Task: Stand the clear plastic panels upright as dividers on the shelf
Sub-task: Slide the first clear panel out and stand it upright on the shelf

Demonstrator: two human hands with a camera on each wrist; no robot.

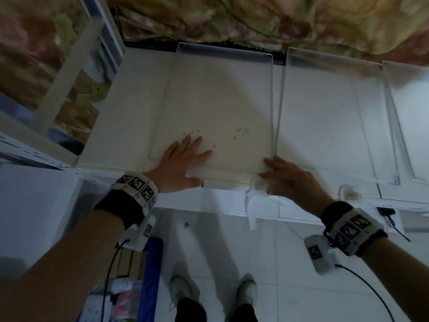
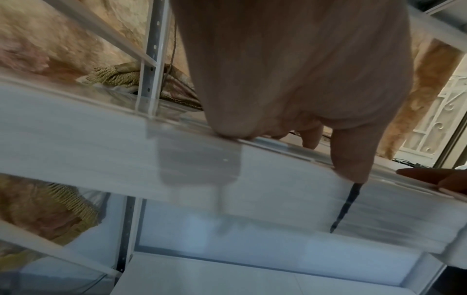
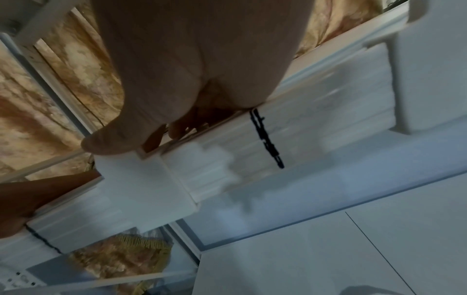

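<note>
A clear plastic panel (image 1: 220,105) lies flat on the white shelf (image 1: 130,112), its raised lip at the back. My left hand (image 1: 188,152) rests flat on its near left part with fingers spread, and in the left wrist view the thumb (image 2: 351,163) presses the front edge. My right hand (image 1: 278,170) has curled fingers and thumb pinching the panel's near right corner, just above a white clip (image 1: 257,184). In the right wrist view the thumb (image 3: 101,143) sits over that corner. Two more clear panels (image 1: 329,112) (image 1: 408,101) stand further right.
A second white clip (image 1: 350,191) hangs on the shelf's front edge to the right. A floral curtain (image 1: 255,19) hangs behind the shelf and a white upright post (image 1: 69,73) stands at the left. Below are tiled floor, my shoes (image 1: 181,289) and a blue item (image 1: 151,275).
</note>
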